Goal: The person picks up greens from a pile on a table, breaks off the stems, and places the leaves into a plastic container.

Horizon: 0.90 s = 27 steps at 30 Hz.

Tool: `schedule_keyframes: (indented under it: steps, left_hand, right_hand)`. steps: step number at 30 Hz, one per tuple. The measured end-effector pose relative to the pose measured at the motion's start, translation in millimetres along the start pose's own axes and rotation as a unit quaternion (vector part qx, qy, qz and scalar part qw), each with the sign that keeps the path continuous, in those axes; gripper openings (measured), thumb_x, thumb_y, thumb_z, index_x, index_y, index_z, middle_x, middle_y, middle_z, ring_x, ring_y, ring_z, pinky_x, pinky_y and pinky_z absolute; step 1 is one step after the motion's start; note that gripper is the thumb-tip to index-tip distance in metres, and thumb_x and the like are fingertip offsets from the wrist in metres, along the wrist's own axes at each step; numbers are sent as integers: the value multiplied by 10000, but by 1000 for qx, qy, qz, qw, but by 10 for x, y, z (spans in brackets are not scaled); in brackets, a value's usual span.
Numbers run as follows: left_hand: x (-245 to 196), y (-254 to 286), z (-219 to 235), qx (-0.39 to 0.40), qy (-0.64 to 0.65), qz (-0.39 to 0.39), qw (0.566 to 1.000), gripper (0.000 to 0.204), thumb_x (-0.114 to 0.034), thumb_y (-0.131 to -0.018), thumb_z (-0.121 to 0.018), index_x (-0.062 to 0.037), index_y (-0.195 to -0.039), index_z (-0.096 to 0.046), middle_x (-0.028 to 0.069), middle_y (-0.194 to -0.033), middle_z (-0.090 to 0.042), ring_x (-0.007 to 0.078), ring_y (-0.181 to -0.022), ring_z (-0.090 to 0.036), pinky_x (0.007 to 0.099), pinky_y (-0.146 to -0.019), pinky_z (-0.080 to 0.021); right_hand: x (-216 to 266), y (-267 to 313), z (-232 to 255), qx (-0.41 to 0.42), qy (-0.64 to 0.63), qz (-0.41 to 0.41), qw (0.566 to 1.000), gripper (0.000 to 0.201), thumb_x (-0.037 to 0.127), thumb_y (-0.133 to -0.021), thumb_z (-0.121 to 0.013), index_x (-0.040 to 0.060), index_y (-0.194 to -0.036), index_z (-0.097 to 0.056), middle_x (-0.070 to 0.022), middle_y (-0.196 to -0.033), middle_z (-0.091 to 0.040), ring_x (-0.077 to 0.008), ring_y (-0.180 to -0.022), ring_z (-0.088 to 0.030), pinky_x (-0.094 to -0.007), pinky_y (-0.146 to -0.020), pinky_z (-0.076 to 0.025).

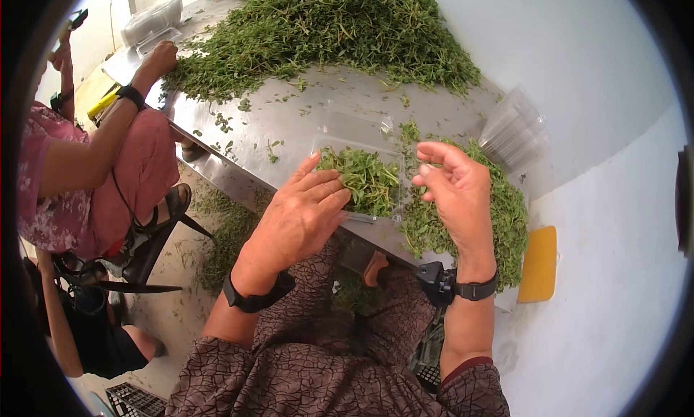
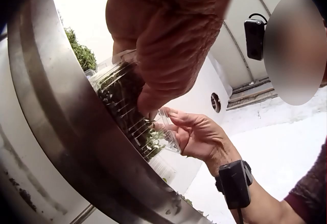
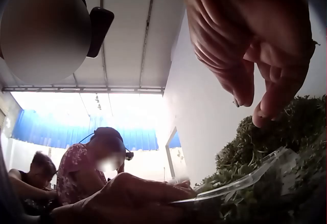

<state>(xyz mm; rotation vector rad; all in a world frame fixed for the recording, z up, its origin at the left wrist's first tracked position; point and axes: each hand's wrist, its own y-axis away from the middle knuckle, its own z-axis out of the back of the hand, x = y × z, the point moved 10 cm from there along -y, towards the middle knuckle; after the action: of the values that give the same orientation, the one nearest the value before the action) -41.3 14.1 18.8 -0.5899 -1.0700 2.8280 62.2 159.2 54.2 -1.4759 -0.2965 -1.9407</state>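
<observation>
A clear plastic box [image 1: 398, 193] filled with green leafy sprigs [image 1: 365, 177] stands at the table's near edge, its lid folded back behind. My left hand [image 1: 300, 215] lies over the left side of the box, fingers extended onto the sprigs; in the left wrist view this hand [image 2: 168, 45] covers part of the box [image 2: 122, 106]. Just right of the box, my right hand [image 1: 457, 193] hovers with fingers loosely bent and nothing visible between them. The right wrist view has the right hand [image 3: 250, 50] above the leaves, apart from the box edge [image 3: 245, 183].
A large heap of greens [image 1: 340, 34] covers the back of the metal table [image 1: 289, 113]. A smaller pile [image 1: 506, 215] lies at right, beside stacked clear boxes [image 1: 513, 131] near the wall. Another person [image 1: 87, 157] sits at left. A yellow board [image 1: 538, 264] stands against the wall.
</observation>
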Motion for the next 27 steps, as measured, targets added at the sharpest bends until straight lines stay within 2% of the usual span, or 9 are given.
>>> schedule_keyframes:
  steps: [3,7,9,10,14,19,21,24,27]
  left_hand:
    - [-16,-15,1,3,-1,-3,1000,317,-57,-723,-738,-6,-1027,-665,132,-1041,-675,306,-1115,-606,516,-1117,-358]
    - [-28,-23,1,2,-7,-3,1000,322,-56,-707,-741,-8,-1015,-662,130,-1044,-671,310,-1111,-606,516,-1114,-362]
    - [-23,-14,-11,1,-8,-7,1000,328,-59,-701,-743,-8,-1014,-662,130,-1045,-671,311,-1110,-606,515,-1111,-363]
    - [-26,-14,-6,-2,-9,-10,1000,334,-61,-695,-745,-8,-1014,-662,129,-1047,-670,311,-1108,-606,514,-1108,-364]
    - [-93,-4,39,-7,-22,-28,999,335,-90,-690,-759,-8,-1000,-664,130,-1084,-670,303,-1104,-612,510,-1099,-367]
    - [-156,-5,217,-55,-58,-40,996,318,-190,-719,-775,-9,-957,-667,130,-1188,-642,303,-1102,-614,541,-1088,-353]
    - [-191,-60,193,-54,-56,-43,996,381,-255,-749,-756,-2,-1017,-659,138,-1200,-638,320,-1133,-595,563,-1104,-315]
    - [-162,-167,11,19,-63,-26,997,526,-445,-921,-547,5,-1178,-636,165,-1228,-636,351,-1215,-548,554,-1165,-214]
    - [-99,-158,-137,58,-73,-20,995,483,-387,-884,-605,25,-1137,-620,181,-1180,-637,351,-1176,-555,574,-1138,-232]
  right_hand:
    - [-86,43,127,-18,11,-15,1000,282,25,-873,-618,-14,-1150,-659,-92,-996,-690,-108,-750,-642,-244,-628,-512]
    - [-54,145,35,20,149,14,989,228,22,-887,-599,-1,-1095,-691,-91,-1066,-700,-131,-837,-659,-260,-731,-510]
    - [264,243,-120,13,230,224,947,247,33,-837,-650,37,-1080,-692,-121,-1014,-715,-230,-855,-673,-323,-726,-538]
    - [277,262,-190,19,231,237,944,251,45,-816,-668,26,-1065,-691,-135,-1057,-704,-303,-967,-637,-374,-812,-527]
    - [197,306,-443,49,289,298,909,239,124,-834,-675,-9,-1032,-665,-135,-1055,-691,-328,-1106,-572,-447,-971,-418]
    - [106,301,-498,30,348,300,888,184,169,-843,-677,13,-931,-635,-145,-961,-684,-342,-1100,-553,-474,-973,-373]
    - [96,308,-543,52,357,295,885,185,166,-851,-672,10,-943,-636,-151,-967,-682,-346,-1090,-555,-472,-975,-372]
    - [96,288,-457,48,327,292,897,212,169,-852,-671,3,-981,-642,-163,-988,-679,-351,-1099,-561,-476,-970,-389]
    - [153,236,-221,39,317,287,903,238,120,-849,-664,-12,-1046,-649,-168,-1015,-680,-341,-1115,-577,-462,-977,-430]
